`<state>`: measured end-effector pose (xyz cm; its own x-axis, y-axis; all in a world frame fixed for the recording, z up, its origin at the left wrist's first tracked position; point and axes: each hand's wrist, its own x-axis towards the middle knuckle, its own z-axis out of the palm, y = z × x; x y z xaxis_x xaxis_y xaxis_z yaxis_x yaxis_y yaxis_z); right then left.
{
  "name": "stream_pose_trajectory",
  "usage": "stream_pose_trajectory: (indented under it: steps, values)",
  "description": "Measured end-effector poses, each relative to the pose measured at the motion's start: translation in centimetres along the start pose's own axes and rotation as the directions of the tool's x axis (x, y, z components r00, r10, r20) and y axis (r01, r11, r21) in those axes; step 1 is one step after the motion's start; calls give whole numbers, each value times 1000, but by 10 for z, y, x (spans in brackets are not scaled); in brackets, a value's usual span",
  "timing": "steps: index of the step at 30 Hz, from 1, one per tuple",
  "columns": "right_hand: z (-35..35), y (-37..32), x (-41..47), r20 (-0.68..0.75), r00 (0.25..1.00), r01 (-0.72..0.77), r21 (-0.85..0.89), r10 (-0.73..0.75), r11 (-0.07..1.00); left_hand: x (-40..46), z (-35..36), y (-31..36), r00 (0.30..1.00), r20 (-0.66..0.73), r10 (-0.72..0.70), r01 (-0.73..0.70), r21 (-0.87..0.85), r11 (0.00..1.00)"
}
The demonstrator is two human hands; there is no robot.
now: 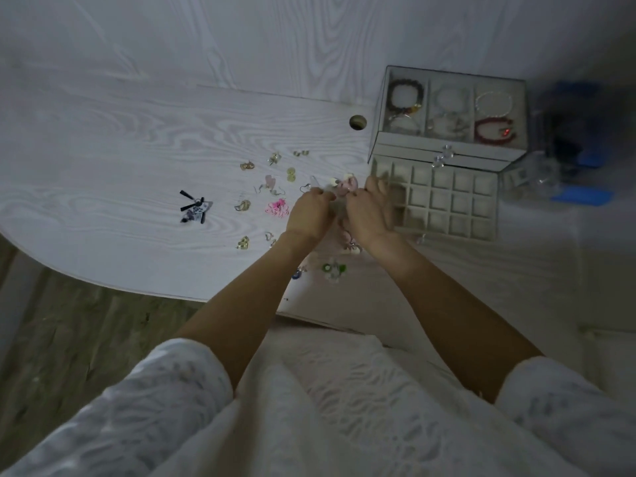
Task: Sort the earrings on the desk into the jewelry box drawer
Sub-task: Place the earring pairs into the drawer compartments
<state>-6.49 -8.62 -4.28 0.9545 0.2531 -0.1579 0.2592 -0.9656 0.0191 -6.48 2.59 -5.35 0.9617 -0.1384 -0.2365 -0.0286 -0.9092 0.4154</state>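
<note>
Fingers (321,194) of both the left hand (308,212) and right hand (367,210) curl, pinching something small, unidentifiable, left of the grey gridded drawer (447,204), among scattered earrings (277,207).

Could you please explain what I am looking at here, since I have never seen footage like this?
There is no machine: a person wears a camera on the head, so this single picture looks down along both arms. The left hand and right hand meet over a white desk, fingers curled around something small; it is too blurred to name, though a pale pink piece shows just beyond the hands. Earrings lie scattered on the desk, among them a bright pink pair and a black tasselled one. To the right stands a jewelry box with bracelets on top. Its drawer, pulled open, has small square compartments that look empty.
</note>
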Motion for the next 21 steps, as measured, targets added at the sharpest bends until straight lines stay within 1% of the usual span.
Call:
stream_pose_trajectory:
  steps: [2,5,8,10,12,14,15,17,19,21]
  values:
    - [1,2,4,40,999,-21,-7,21,1000,5,1,3,1000,15,-2,2,25,1000]
    - [8,8,10,32,998,-57,75,55,996,8,1,1,1000,26,4,-4,22,1000]
    - [13,12,5,-50,995,-69,320,90,945,7,0,-1,1000,12,14,-14,19,1000]
    - [14,16,-1,-115,988,-44,420,101,907,7,0,-1,1000,10,27,-28,25,999]
    - [14,22,-6,-135,979,-50,560,150,827,9,-1,-2,999,33,43,-45,62,997]
    - [10,30,-11,-100,963,-100,734,252,671,11,-1,-3,998,45,47,-51,98,994]
    - [8,34,-14,-95,947,-116,788,306,605,10,-1,-3,998,43,44,-48,113,992]
    - [1,45,-14,-133,912,-110,830,387,546,11,-1,-5,999,29,35,-39,135,990]
    - [-6,56,-7,-159,889,-116,830,430,546,11,0,-9,999,-7,35,-34,140,990]
    - [-7,66,5,-157,882,-142,811,444,568,10,1,-10,999,-35,40,-35,122,992]
